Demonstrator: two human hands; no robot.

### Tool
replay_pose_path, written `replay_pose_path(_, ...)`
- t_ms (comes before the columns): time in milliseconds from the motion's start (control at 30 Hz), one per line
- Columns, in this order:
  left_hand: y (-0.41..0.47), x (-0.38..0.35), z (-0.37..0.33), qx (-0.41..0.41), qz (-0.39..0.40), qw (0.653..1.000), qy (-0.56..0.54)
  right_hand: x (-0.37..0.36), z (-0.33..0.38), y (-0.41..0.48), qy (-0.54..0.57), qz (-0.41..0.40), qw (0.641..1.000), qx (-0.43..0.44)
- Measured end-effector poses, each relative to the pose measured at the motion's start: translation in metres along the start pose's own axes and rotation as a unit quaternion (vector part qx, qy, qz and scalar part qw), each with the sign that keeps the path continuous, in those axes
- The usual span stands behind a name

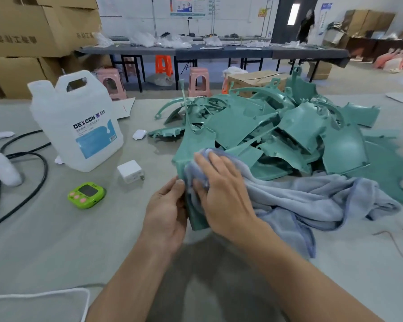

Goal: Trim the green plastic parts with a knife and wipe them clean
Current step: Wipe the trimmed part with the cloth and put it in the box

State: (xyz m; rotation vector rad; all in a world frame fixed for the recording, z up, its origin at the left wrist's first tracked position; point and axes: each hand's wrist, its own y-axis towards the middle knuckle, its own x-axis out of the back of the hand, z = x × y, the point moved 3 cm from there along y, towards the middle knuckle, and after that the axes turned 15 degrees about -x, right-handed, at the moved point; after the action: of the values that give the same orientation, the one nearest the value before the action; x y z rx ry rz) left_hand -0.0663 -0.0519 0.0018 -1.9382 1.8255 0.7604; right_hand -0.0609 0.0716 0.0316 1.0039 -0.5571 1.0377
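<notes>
My left hand grips the near edge of a green plastic part that stands tilted over the table. My right hand presses a bunched blue-grey cloth against that part's face, fingers curled into the fabric. The rest of the cloth trails off to the right across the table. Behind it lies a heap of green plastic parts. No knife is visible.
A white DEXCON jug stands at the left. Near it lie a white charger, a green timer, black cables and a small white case. The grey table has a white cord at its near edge.
</notes>
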Motion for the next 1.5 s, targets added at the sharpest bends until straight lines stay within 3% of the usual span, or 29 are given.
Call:
replay_pose_path(100,-0.005,-0.005,-0.002,-0.036,0.012,0.998,0.057,0.011,-0.012,0.027,-0.069,-0.042,0.991,-0.108)
replay_pose_path(167,-0.011,-0.012,-0.003,-0.056,0.027,0.994,0.084,0.015,-0.011,0.027,-0.027,-0.064,0.986,-0.149)
replay_pose_path(267,-0.014,-0.018,-0.008,-0.065,0.03,0.994,0.083,0.012,0.011,-0.001,0.152,-0.029,0.984,-0.084)
replay_pose_path(333,-0.015,-0.016,-0.009,-0.063,0.028,0.995,0.074,0.011,0.019,-0.013,0.168,-0.008,0.985,-0.025)
replay_pose_path(433,-0.016,-0.016,-0.007,-0.071,0.016,0.994,0.076,0.02,0.016,0.001,0.074,-0.056,0.996,-0.001)
replay_pose_path(533,-0.016,-0.019,-0.007,-0.081,0.019,0.993,0.078,0.033,0.002,0.025,-0.023,-0.117,0.99,-0.069)
replay_pose_path(667,-0.014,-0.017,-0.006,-0.099,0.023,0.989,0.109,0.035,-0.023,0.046,-0.113,-0.118,0.98,-0.115)
replay_pose_path(800,-0.006,-0.009,-0.008,-0.108,-0.009,0.985,0.136,0.042,-0.045,0.057,-0.177,-0.165,0.963,-0.122)
replay_pose_path(933,0.003,0.007,-0.016,-0.115,-0.039,0.982,0.141,0.057,-0.075,0.068,-0.232,-0.142,0.952,-0.143)
replay_pose_path(1100,0.012,0.016,-0.022,-0.137,-0.045,0.981,0.131,0.071,-0.094,0.065,-0.207,-0.18,0.946,-0.171)
replay_pose_path(1233,0.019,0.028,-0.029,-0.133,-0.085,0.98,0.12,0.084,-0.106,0.057,-0.108,-0.223,0.949,-0.195)
replay_pose_path(1333,0.03,0.041,-0.032,-0.073,-0.138,0.985,0.072,0.099,-0.118,0.044,0.101,-0.23,0.929,-0.272)
replay_pose_path(1400,0.032,0.046,-0.027,-0.008,-0.168,0.984,0.065,0.099,-0.111,0.035,0.353,-0.174,0.865,-0.312)
replay_pose_path(1500,0.026,0.035,-0.011,0.061,-0.11,0.988,0.09,0.068,-0.076,0.024,0.623,0.039,0.7,-0.347)
